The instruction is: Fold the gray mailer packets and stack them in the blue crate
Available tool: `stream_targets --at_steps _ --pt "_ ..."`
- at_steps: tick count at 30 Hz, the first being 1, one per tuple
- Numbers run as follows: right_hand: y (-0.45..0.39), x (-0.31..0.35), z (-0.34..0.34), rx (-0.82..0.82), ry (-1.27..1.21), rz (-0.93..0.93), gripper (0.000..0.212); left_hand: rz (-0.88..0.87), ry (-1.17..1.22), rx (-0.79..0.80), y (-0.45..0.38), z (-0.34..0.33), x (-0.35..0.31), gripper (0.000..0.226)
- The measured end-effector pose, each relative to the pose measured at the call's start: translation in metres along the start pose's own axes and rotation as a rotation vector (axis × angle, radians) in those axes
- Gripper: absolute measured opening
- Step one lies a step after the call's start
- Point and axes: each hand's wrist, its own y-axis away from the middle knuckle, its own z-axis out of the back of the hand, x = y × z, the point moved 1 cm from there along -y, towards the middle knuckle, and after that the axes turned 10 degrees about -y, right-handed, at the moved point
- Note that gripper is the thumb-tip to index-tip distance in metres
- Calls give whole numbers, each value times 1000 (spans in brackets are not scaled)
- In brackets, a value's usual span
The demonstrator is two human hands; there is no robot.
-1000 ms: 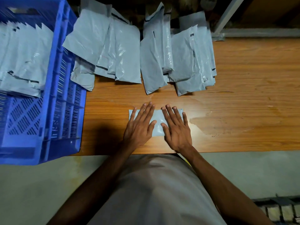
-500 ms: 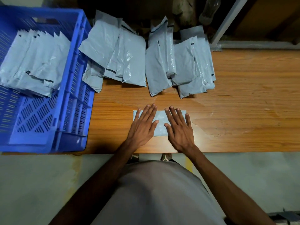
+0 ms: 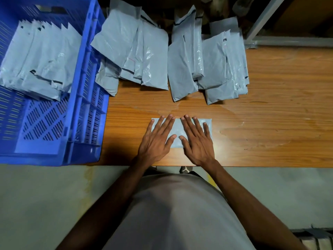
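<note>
A folded gray mailer packet (image 3: pixel 177 129) lies flat on the wooden table (image 3: pixel 270 132) near its front edge. My left hand (image 3: pixel 156 139) and my right hand (image 3: pixel 197 140) rest palm-down on it, side by side, fingers spread and flat, pressing rather than gripping. The blue crate (image 3: pixel 84 109) stands at the table's left end and holds a leaning row of folded gray packets (image 3: pixel 39 60). Two loose piles of unfolded gray mailers lie at the back of the table, a left pile (image 3: pixel 133 51) and a right pile (image 3: pixel 207 60).
A gray metal frame post (image 3: pixel 261 20) rises at the back right behind the table. The table's right half shows bare wood with a worn patch (image 3: pixel 252 134). Below the front edge are the gray floor and my own torso.
Both hands have stayed flat on the folded packet, fingers slightly more spread. The view has shifted a little, so crate and piles sit differently in frame.
</note>
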Motion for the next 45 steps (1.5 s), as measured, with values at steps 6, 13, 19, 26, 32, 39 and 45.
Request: stream_targets --at_steps 6,13,19,26,32,39,45 --pt "-3 1 1 20 15 -13 62 -1 2 -2 -2 0 0 66" --pt "-4 0 1 20 5 -6 62 9 31 12 -4 0 0 65" --pt "-4 1 2 31 -20 -10 62 4 21 30 -4 2 0 65" --pt "-4 3 6 61 -157 -45 59 3 27 37 -1 4 1 65" --pt "-12 -20 35 25 -415 -61 65 -12 93 92 -11 17 7 64" --pt "-32 -18 63 101 -100 -106 61 6 91 107 -44 52 10 61" --pt "-24 -3 96 -129 -132 -38 40 37 77 -8 -48 87 13 31"
